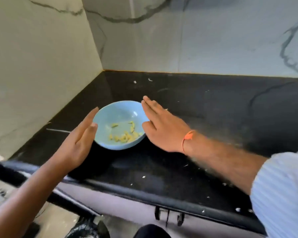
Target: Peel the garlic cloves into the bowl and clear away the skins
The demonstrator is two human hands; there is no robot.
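Two hands are flanking a light blue bowl (118,117) that is sitting on a black countertop (205,117), close to the corner where two marble-patterned walls (196,40) are meeting. The left hand (79,140) is reaching in from the lower left with its fingers straight and held together, edge-on to the bowl's left rim — whether it is actually touching the rim cannot be told through the blur. The right hand (162,127) is stretching in from the right, palm down, fingers flat and lying side by side, overlapping the bowl's right rim in this view; neither hand is gripping anything. An orange thread (187,137) is circling the right wrist, and a pale striped sleeve (282,194) is covering the forearm near the frame's edge.

Inside the bowl, peeled garlic cloves (126,136) are lying in a loose pale-yellow heap toward the near right side of the bottom.

Small white skin scraps (144,177) are lying scattered over the countertop — a few far back near the wall, more along the front edge on the right. Below the counter's edge, a black bin bag (86,229) is showing at the bottom of the view.
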